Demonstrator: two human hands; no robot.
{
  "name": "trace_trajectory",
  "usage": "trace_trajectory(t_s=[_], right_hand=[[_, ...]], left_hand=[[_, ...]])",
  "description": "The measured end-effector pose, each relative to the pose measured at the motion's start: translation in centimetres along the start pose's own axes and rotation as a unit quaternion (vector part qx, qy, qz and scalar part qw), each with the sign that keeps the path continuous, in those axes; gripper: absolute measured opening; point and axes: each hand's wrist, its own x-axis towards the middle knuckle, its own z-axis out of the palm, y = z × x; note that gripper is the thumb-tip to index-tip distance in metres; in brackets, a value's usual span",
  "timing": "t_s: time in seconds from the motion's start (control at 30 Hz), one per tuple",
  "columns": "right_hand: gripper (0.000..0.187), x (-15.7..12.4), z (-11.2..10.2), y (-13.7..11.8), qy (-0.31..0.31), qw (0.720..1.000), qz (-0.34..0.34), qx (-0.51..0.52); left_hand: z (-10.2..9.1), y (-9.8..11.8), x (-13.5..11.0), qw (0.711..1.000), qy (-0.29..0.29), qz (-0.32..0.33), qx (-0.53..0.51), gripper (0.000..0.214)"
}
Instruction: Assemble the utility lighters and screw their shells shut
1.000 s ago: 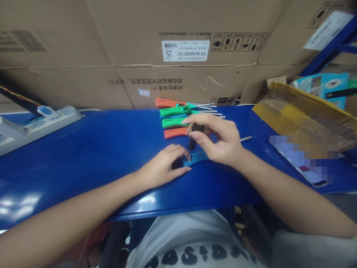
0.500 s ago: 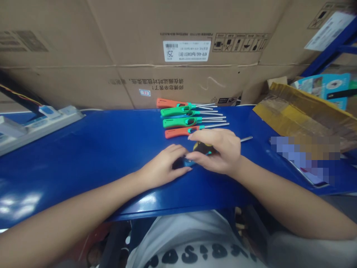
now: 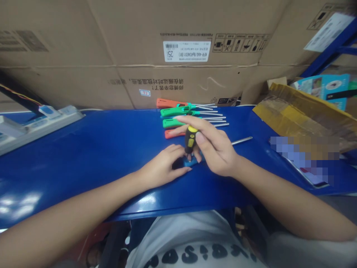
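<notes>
A blue stick lighter (image 3: 190,162) lies on the table, its metal rod (image 3: 242,140) sticking out to the right beyond my right hand. My left hand (image 3: 158,167) is curled around the handle end of this lighter and presses it to the table. Above it, my right hand (image 3: 219,149) grips a short black and yellow screwdriver (image 3: 190,140), thumb against the handle. The screwdriver stands nearly upright, its tip down at the blue lighter; fingers partly hide the exact contact. Just behind, an orange lighter (image 3: 169,134) and a green lighter (image 3: 169,123) are partly covered by my right fingers.
Farther back lie another green lighter (image 3: 170,111) and orange lighter (image 3: 170,103), rods to the right. Large cardboard (image 3: 83,48) walls off the table's back. A power strip (image 3: 61,118) lies left. At right are a taped yellow package (image 3: 301,111) and a phone (image 3: 309,171).
My right hand has brought the screwdriver from lying tilted in the palm to nearly upright, its tip over the blue lighter. My left hand and the lighters have stayed put.
</notes>
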Motion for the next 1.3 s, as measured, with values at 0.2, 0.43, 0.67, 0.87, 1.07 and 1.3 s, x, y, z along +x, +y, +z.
trace_trajectory(t_s=[0.2, 0.43, 0.67, 0.87, 1.07, 1.3], right_hand=[[0.02, 0.1, 0.1, 0.4, 0.081, 0.989, -0.088, -0.088], [0.03, -0.3, 0.4, 1.3, 0.005, 0.993, 0.066, 0.096], [0.031, -0.2, -0.3, 1.5, 0.025, 0.999, -0.013, 0.031], [0.025, 0.1, 0.2, 1.4, 0.023, 0.997, 0.01, 0.076], [0.02, 0.1, 0.9, 1.7, 0.113, 0.99, -0.074, -0.041], [0.034, 0.2, 0.1, 1.4, -0.028, 0.993, 0.05, 0.106]], left_hand=[[0.0, 0.0, -0.1, 1.0, 0.001, -0.01, 0.006, 0.021], [-0.3, 0.3, 0.1, 1.0, -0.014, -0.014, -0.016, 0.016], [-0.3, 0.4, 0.1, 1.0, -0.011, -0.015, -0.009, 0.016], [-0.2, 0.4, 0.1, 1.0, -0.014, -0.021, -0.008, 0.016], [0.0, 0.7, 0.1, 1.0, -0.002, -0.013, 0.01, 0.018], [0.0, 1.0, 0.2, 0.999, 0.0, -0.024, 0.029, 0.018]])
